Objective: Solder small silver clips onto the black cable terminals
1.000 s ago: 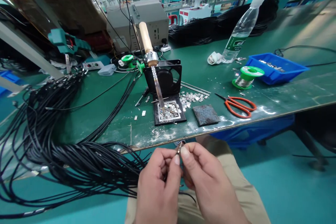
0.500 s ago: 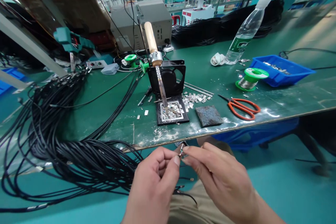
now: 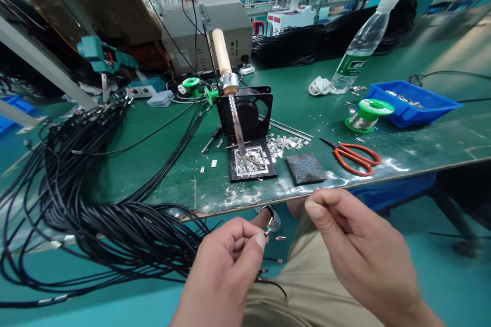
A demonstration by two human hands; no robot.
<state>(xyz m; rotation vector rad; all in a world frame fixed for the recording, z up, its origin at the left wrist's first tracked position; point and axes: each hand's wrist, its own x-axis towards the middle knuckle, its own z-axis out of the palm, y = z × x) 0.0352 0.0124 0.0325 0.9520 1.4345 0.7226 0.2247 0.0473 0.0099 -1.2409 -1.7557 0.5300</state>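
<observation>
My left hand [image 3: 230, 260] pinches a cable end with a small shiny metal connector [image 3: 269, 226], which sticks up past the thumb and forefinger. The rest of that cable is hidden behind the hand. Apart from it, to the right, my right hand [image 3: 360, 245] has thumb and forefinger pressed together just below the table edge; what lies between them, if anything, I cannot make out. A thick bundle of black cables [image 3: 141, 240] hangs over the table edge at the left, several tipped ends showing near my left hand.
A wooden-handled soldering iron [image 3: 226, 66] leans tip down over a black tray [image 3: 233, 173] of small metal pieces, before a black fan [image 3: 264, 107]. Rightward lie a dark pad [image 3: 306, 169], orange-handled scissors [image 3: 355, 157], a solder spool [image 3: 364, 121], a blue bin [image 3: 406, 117] and a bottle [image 3: 351, 64].
My right hand has moved away from the connector, to the right and slightly up. My left hand keeps its hold on the cable end, almost in the same place.
</observation>
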